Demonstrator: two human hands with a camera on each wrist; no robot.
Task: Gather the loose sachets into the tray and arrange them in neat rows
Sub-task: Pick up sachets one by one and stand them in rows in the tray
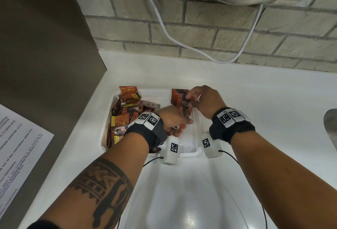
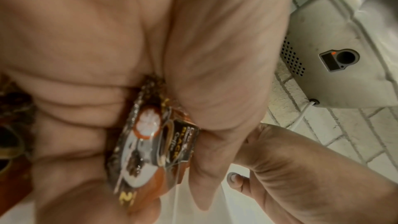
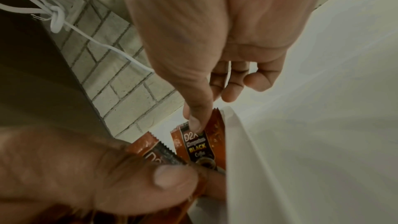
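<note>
Holding: the left hand [image 1: 173,121] grips a small bunch of sachets [image 2: 150,144] between thumb and curled fingers; the bunch stands on edge in the palm; its front packet reads BLACK Coffee in the left wrist view
Right hand: the right hand [image 1: 202,99] has its thumb [image 3: 193,117] pressed on the top of a front sachet [image 3: 200,146] marked D2X; index finger hidden behind the packet, so a pinch looks likely; the other fingers curl loosely above the counter
Row: a neat row of sachets [image 1: 179,94] stands upright at the far right of the tray; the packet under the right thumb is the nearest one of that row
Loose pile: a jumble of red, orange and dark sachets [image 1: 127,114] fills the left side of the tray, lying at all angles and overlapping
Tray: the white tray [image 1: 197,137] sits on the white counter [image 1: 255,92] near the corner; its right front part is bare; the left hand is over its middle, the right hand over its far right edge
Hands together: left thumb lies just beside the D2X packet in the right wrist view; whether it touches cannot be told
Surroundings: a brick wall [image 1: 209,24] behind the counter; a white cable [image 1: 164,26] hanging across it; a printed sheet [image 1: 16,146] on the left; a grey wall-mounted unit [image 2: 336,54] above
</note>
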